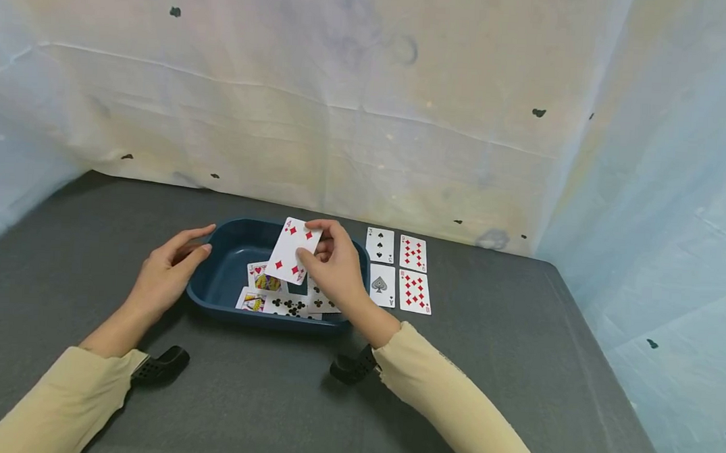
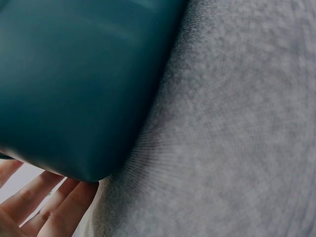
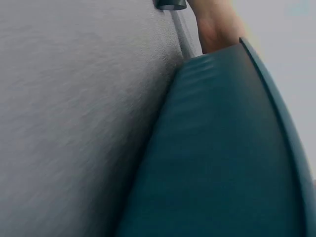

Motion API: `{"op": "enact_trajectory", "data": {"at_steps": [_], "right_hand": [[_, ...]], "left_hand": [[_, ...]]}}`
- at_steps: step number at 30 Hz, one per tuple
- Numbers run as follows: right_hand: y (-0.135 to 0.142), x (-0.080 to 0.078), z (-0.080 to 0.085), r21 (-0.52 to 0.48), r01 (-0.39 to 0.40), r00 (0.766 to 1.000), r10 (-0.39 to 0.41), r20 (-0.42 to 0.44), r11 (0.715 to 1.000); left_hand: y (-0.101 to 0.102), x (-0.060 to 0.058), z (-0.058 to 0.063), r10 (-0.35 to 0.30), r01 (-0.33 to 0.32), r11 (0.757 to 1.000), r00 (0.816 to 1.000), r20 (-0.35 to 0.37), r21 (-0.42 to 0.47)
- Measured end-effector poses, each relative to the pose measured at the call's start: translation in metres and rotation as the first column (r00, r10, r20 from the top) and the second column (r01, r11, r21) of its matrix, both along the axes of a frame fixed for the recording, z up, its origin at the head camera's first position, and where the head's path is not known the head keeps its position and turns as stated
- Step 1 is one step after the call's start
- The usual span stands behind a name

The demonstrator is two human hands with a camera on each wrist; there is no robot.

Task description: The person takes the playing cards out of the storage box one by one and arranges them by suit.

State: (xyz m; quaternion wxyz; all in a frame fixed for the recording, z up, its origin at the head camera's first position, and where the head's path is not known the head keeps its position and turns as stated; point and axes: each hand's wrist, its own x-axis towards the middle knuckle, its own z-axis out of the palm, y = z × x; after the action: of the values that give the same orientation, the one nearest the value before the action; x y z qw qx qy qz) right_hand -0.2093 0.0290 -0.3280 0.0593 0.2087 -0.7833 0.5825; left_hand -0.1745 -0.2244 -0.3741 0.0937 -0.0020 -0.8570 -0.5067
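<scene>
My right hand (image 1: 337,259) pinches a four of diamonds playing card (image 1: 289,254) between thumb and fingers, face up above the dark blue tray (image 1: 220,304). Several face-up playing cards lie loosely in the tray, among them a jack of hearts (image 1: 257,273), another face card (image 1: 252,302) and club cards (image 1: 289,307), partly overlapping. At the tray's left end, my left hand (image 1: 160,272) touches the rim with thumb and fingertips. In the left wrist view, its fingers (image 2: 64,210) lie against the tray's outer wall (image 2: 84,98); their tips are hidden.
Right of the tray, cards lie in two rows on the grey cloth-covered table (image 1: 503,368): a three of spades (image 1: 379,245), a nine of diamonds (image 1: 413,254), an ace of spades (image 1: 383,285) and a ten of diamonds (image 1: 415,291). A pale curtain (image 1: 343,117) hangs behind.
</scene>
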Motion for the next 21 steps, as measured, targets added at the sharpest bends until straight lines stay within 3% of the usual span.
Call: {"op": "enact_trajectory", "data": {"at_steps": [7,13,21], "right_hand": [[0.033,0.005,0.001,-0.051,0.002,1.0,-0.001,0.026,0.999],[0.058,0.011,-0.001,-0.015,0.051,0.993,-0.049,0.109,0.999],[0.089,0.021,-0.001,0.035,0.125,0.981,-0.129,0.142,0.992]], "left_hand": [[-0.005,0.0,0.001,0.005,-0.005,1.0,1.0,0.001,-0.006],[-0.008,0.001,0.0,0.011,-0.011,1.0,1.0,0.007,-0.011],[-0.009,0.001,0.001,0.018,-0.018,1.0,1.0,0.003,-0.018]]}}
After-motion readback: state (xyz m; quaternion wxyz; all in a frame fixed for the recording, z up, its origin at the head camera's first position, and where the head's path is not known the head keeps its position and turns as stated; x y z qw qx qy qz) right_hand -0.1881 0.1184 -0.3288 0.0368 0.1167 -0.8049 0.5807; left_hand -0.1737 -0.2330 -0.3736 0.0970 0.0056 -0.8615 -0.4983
